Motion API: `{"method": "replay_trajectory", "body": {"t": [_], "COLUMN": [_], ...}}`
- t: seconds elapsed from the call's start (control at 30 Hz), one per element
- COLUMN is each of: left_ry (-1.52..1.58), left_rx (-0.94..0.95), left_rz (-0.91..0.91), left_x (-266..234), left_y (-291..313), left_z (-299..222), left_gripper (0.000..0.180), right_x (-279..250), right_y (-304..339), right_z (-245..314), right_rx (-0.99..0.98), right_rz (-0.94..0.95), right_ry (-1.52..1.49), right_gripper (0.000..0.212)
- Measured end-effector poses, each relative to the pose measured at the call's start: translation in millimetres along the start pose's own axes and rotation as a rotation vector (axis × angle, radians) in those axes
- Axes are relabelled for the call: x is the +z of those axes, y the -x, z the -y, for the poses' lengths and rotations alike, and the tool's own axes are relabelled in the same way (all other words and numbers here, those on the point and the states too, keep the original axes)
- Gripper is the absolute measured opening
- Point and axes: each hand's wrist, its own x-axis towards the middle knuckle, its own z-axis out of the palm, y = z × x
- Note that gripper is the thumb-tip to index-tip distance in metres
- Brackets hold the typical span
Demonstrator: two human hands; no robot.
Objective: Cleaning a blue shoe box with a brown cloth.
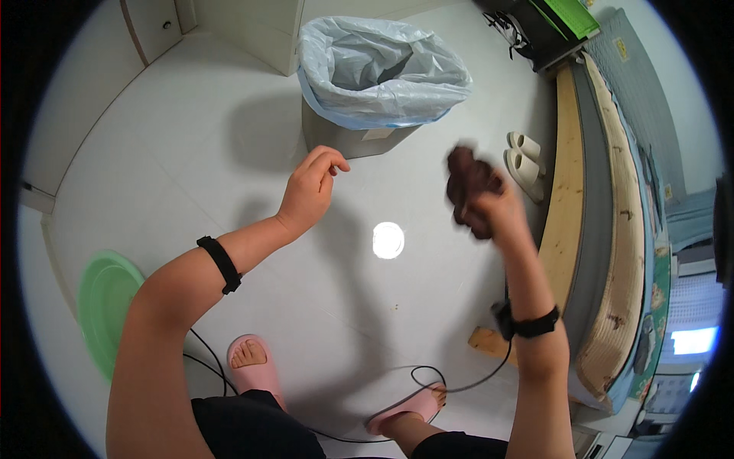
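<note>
My right hand [497,208] grips a dark brown, bunched-up cloth [468,183], blurred by motion, over the floor right of the bin. My left hand [310,183] hangs just in front of the bin's lower left side, its fingers curled in with nothing visible in them. The grey bin [336,138] stands ahead of me, lined with a pale blue plastic bag [382,103] folded over its rim. The bag's mouth gapes, and its inside is mostly hidden by folds. The cloth is apart from the bin.
At the right runs a bed with a wooden frame [564,183] and mattress. Cream slippers [524,168] lie beside it. A green basin [95,321] is at the left. Black cables [474,382] trail by my pink slippers [256,367]. A white cabinet [252,30] stands behind the bin.
</note>
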Motion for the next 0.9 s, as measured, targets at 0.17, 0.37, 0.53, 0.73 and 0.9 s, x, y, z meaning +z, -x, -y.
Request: {"method": "replay_trajectory", "body": {"t": [0.17,0.37,0.53,0.73,0.9], "left_ry": [-0.025,0.004,-0.035,-0.012,-0.019], "left_rx": [-0.102,-0.175,-0.148,-0.162,-0.157], "left_rz": [0.019,0.132,0.105,0.119,0.146], "left_x": [4,8,-4,-11,-11], "left_y": [0,3,9,9,8], "left_z": [5,11,21,18,14], "left_gripper": [0.022,0.021,0.021,0.02,0.02], "right_x": [22,68,98,104,111], "right_y": [-86,-192,-187,-184,-188], "right_z": [141,127,113,119,119], "right_rx": [-0.565,-0.963,-0.917,-0.899,-0.724], "right_rz": [0.041,-0.142,-0.185,-0.339,-0.435], "right_ry": [-0.167,0.523,0.753,0.773,0.651], "right_gripper": [0.046,0.044,0.047,0.046,0.043]}}
